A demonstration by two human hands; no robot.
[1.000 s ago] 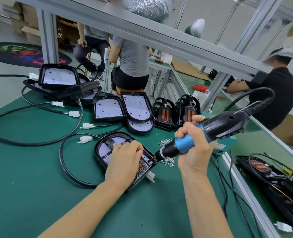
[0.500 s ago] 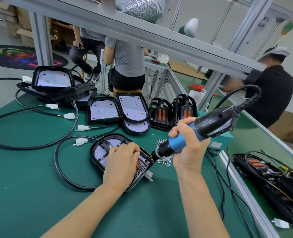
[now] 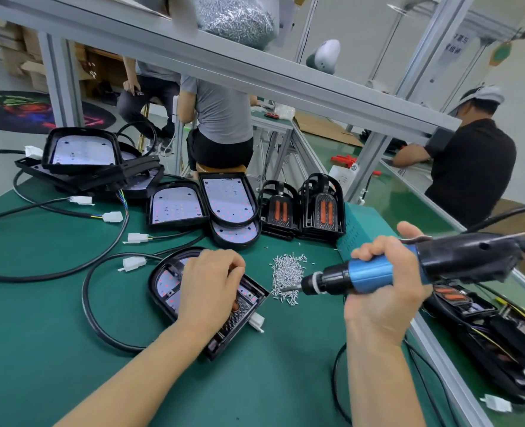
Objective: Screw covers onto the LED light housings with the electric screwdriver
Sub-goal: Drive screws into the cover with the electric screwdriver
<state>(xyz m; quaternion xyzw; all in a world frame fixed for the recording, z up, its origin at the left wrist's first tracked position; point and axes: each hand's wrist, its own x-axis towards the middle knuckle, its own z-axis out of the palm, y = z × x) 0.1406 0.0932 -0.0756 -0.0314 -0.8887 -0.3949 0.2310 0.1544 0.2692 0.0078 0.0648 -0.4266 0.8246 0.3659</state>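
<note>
Dipping the electric screwdriver gripped in the right hand into the loose screws, fingers curled, while the left hand presses the housing beneath it, next needing the tip carried back leftward.

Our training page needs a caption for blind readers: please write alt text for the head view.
A right hand holds an electric screwdriver with its bit in a pile of loose screws, while the left hand presses on an LED light housing on a green table.
</note>
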